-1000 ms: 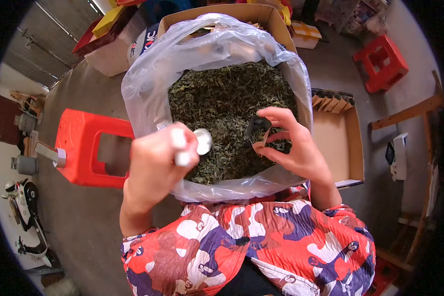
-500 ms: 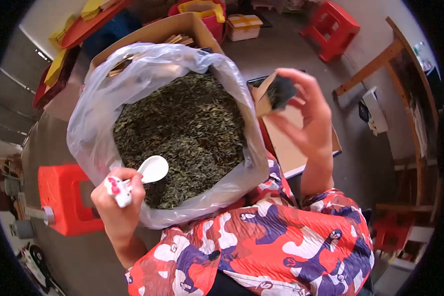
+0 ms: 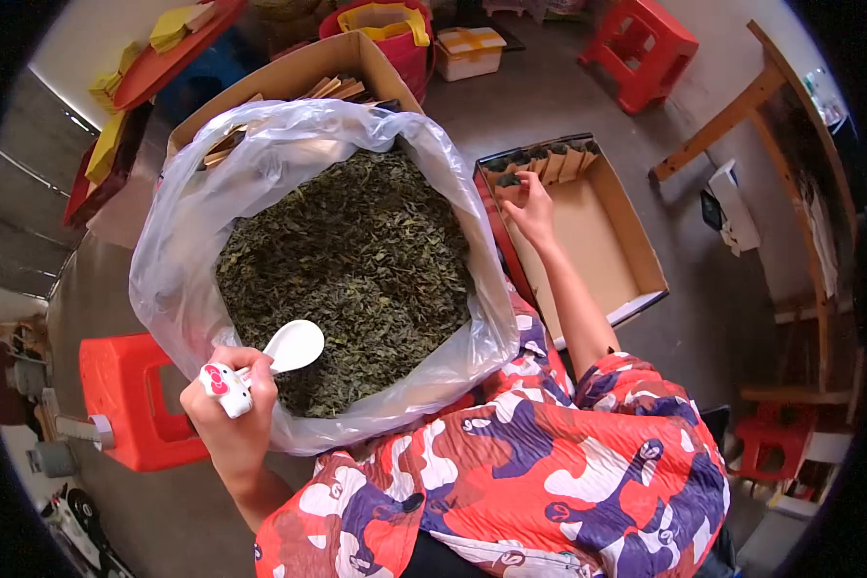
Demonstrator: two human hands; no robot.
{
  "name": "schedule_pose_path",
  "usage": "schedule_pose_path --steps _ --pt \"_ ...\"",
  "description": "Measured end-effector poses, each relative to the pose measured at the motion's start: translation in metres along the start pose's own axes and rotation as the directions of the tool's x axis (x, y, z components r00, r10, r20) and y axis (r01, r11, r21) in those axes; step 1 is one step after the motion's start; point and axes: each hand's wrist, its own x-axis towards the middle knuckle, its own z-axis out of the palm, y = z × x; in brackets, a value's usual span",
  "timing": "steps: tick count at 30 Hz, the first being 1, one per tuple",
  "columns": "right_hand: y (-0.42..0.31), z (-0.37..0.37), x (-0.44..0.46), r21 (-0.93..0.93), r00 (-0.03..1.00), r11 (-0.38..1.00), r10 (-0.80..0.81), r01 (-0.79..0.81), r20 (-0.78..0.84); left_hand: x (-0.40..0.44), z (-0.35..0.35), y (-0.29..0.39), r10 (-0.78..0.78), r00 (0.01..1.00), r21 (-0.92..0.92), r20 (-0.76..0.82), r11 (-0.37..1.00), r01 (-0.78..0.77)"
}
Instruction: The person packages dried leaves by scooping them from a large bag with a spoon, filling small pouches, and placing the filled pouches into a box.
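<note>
My left hand (image 3: 233, 414) is closed round the handle of a white spoon (image 3: 297, 345), whose bowl hangs over the lower left of the dried leaves (image 3: 356, 270). The leaves fill a clear plastic bag (image 3: 173, 250) set in a cardboard box (image 3: 380, 65). To the right, my right hand (image 3: 530, 209) is over the upper left part of a shallow cardboard tray (image 3: 636, 231). Its thumb and fingers are apart, beside a row of small brown paper packets (image 3: 570, 164) with dark contents. The packet nearest my fingers is partly hidden by them.
A red stool (image 3: 140, 400) stands left of the bag, and another red stool (image 3: 643, 53) is at the upper right. More brown packets (image 3: 335, 89) lie in the box behind the bag. A wooden frame (image 3: 718, 130) stands at the right, a white box (image 3: 470, 53) at the back.
My right hand has moved down to the shallow tray and let go of the paper packet it held. My left hand still holds the spoon, almost unmoved since half a second ago.
</note>
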Motion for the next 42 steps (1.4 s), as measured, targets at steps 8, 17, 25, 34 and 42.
schedule_pose_path --steps 8,17,25,34,42 --pt "-0.004 -0.002 -0.003 0.062 0.987 0.987 0.142 -0.147 0.077 -0.001 0.000 -0.004 0.022 1.000 0.000 0.003 1.000 -0.022" --pt "-0.072 -0.035 0.016 0.235 0.995 0.972 0.025 -0.001 -0.101 0.006 0.002 0.001 0.233 0.964 0.203 0.127 0.945 -0.255" --pt "-0.266 -0.038 0.107 0.402 0.844 0.797 -0.528 0.452 0.098 0.022 0.025 0.001 0.033 0.925 -0.003 0.379 0.999 -0.034" --pt "-0.290 0.033 0.165 -0.220 0.677 0.645 -0.654 0.732 0.337 0.011 0.015 0.000 -0.196 0.943 -0.568 0.268 0.759 0.319" --pt "-0.307 0.057 0.189 0.195 0.623 0.763 -0.624 0.616 0.471 0.007 0.014 0.003 -0.178 0.950 -0.653 0.255 0.693 0.305"
